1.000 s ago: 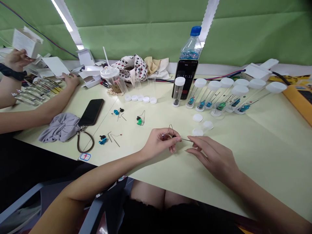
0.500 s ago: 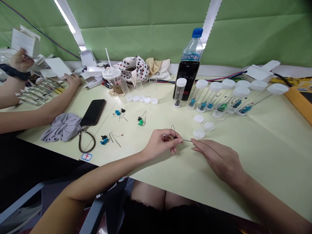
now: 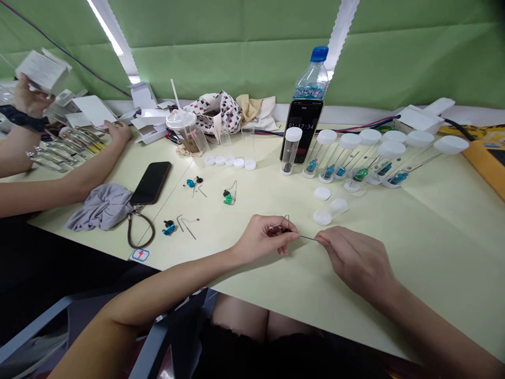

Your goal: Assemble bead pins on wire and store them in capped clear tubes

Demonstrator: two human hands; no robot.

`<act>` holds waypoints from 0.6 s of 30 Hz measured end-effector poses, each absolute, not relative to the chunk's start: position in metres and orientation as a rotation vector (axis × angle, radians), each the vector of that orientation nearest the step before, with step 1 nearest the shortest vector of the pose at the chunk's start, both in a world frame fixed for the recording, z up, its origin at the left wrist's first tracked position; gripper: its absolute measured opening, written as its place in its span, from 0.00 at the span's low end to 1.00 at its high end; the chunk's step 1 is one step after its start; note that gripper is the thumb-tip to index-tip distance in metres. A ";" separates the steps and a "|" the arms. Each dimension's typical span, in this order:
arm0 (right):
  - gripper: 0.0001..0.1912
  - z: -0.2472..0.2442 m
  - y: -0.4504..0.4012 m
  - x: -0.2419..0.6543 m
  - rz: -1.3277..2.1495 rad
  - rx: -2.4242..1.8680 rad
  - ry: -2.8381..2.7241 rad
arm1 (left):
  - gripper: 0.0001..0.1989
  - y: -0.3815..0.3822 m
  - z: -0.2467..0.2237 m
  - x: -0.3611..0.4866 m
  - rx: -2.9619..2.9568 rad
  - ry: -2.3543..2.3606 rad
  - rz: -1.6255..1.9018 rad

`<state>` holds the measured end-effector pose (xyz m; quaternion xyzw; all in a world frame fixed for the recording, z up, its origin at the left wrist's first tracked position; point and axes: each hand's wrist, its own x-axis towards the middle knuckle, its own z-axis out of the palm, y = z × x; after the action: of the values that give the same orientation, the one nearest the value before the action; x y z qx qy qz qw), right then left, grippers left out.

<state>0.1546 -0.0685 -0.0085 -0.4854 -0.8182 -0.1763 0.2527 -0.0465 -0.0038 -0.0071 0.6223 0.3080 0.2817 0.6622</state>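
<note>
Near the table's front edge, my left hand (image 3: 268, 237) is closed on a small black part (image 3: 285, 230) with a bent wire (image 3: 288, 221) rising from it. A thin metal rod (image 3: 306, 237) runs from the left fingertips to my right hand (image 3: 355, 255), whose fingers pinch its other end. Small parts lie left of my hands: a green piece (image 3: 228, 199) with wire, a blue piece (image 3: 191, 183), and another blue piece (image 3: 169, 230) beside L-shaped metal keys (image 3: 186, 225). White caps (image 3: 322, 217) and a short clear tube lie just beyond my right hand.
Several capped clear tubes (image 3: 361, 175) stand at back right, near an upright phone (image 3: 302, 129) and a bottle (image 3: 311, 79). White caps (image 3: 239, 163), a lidded cup (image 3: 185, 131) and a dark phone (image 3: 152, 181) are left. Another person's hands (image 3: 31, 100) hold a white box there.
Both my hands have shifted slightly to the right, and more of the rod shows between them. At the left, the other person's white box has tilted and lowered.
</note>
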 end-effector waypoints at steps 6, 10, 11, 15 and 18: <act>0.18 -0.005 -0.071 0.160 -0.626 -1.195 -2.290 | 0.14 0.001 -0.003 -0.048 1.366 0.718 0.647; 0.18 -0.001 -0.075 0.162 -0.737 -1.065 -2.385 | 0.14 0.000 -0.002 -0.048 1.353 0.704 0.636; 0.18 0.000 -0.076 0.162 -0.775 -1.029 -2.395 | 0.14 -0.001 -0.002 -0.048 1.351 0.700 0.631; 0.17 -0.003 -0.077 0.163 -0.813 -0.928 -2.434 | 0.13 -0.002 -0.002 -0.048 1.351 0.700 0.615; 0.18 -0.006 -0.078 0.163 -0.721 -0.997 -2.442 | 0.14 -0.003 -0.004 -0.048 1.356 0.703 0.613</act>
<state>0.1631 -0.0777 -0.0056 -0.3572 -0.8746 -0.2582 0.2019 -0.0481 -0.0030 -0.0036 0.6039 0.3131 0.2731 0.6802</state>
